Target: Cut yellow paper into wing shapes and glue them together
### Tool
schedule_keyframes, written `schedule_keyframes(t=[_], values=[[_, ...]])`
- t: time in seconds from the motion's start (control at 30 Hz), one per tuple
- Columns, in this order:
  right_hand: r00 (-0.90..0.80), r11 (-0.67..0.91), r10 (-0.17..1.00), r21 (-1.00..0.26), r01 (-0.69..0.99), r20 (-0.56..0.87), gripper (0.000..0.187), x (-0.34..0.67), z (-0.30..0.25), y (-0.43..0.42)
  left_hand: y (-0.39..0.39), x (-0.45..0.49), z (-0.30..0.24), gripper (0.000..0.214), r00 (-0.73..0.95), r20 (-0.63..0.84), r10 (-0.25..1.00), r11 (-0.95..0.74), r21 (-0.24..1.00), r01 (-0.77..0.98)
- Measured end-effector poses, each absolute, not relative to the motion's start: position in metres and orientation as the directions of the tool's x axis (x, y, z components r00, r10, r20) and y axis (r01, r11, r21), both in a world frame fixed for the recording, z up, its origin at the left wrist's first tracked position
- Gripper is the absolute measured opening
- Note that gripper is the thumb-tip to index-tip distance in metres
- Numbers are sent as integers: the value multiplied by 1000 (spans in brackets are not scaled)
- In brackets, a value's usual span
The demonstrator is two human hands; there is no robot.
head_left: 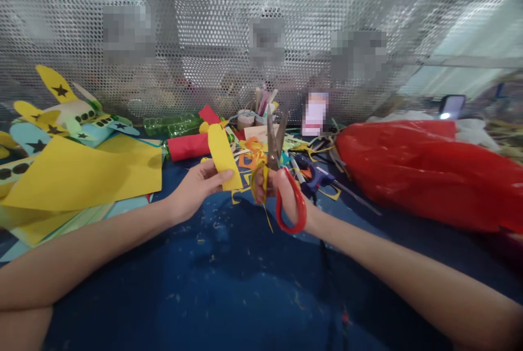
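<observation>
My left hand (204,181) pinches the lower end of a yellow paper strip (223,149) with a rounded top, held upright above the blue table. In my right hand (286,190) is a pair of scissors (274,146) with red and yellow handles. Their blades point up and stand apart, with nothing between them, to the right of the strip. Behind the strip lies a bottle wrapped in red paper (188,147). Paper scraps (251,160) in yellow and orange are heaped behind both hands.
Yellow sheets (90,171) and toy planes (77,111) occupy the left side. A green bottle (174,123) lies at the back. On the right are a blue glue gun (314,174) and a large red plastic bag (417,171). A perforated metal screen (229,24) rises behind.
</observation>
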State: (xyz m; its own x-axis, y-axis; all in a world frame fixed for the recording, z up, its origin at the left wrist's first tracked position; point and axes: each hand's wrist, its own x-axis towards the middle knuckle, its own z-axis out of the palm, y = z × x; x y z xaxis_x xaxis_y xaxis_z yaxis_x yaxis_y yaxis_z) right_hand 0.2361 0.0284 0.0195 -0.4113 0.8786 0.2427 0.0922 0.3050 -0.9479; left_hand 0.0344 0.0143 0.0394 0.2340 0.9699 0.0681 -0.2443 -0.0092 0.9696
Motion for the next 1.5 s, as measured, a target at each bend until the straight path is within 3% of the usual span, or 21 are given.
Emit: schedule_keyframes(t=[0.23, 0.4, 0.97, 1.5], values=[[-488, 250, 869, -919, 304, 76, 58, 236, 31, 10, 35, 38, 60, 31, -6, 303, 953, -294, 920, -260], [-480, 306, 872, -873, 380, 97, 59, 235, 36, 5, 41, 48, 69, 29, -59, 431, 901, -431, 866, -255], [-450, 364, 888, -745, 559, 96, 66, 232, 51, 1, 37, 48, 63, 32, -33, 464, 885, -462, 870, -173], [-436, 344, 896, -757, 556, 87, 63, 232, 45, 3, 34, 51, 58, 30, -10, 476, 879, -473, 871, -133]])
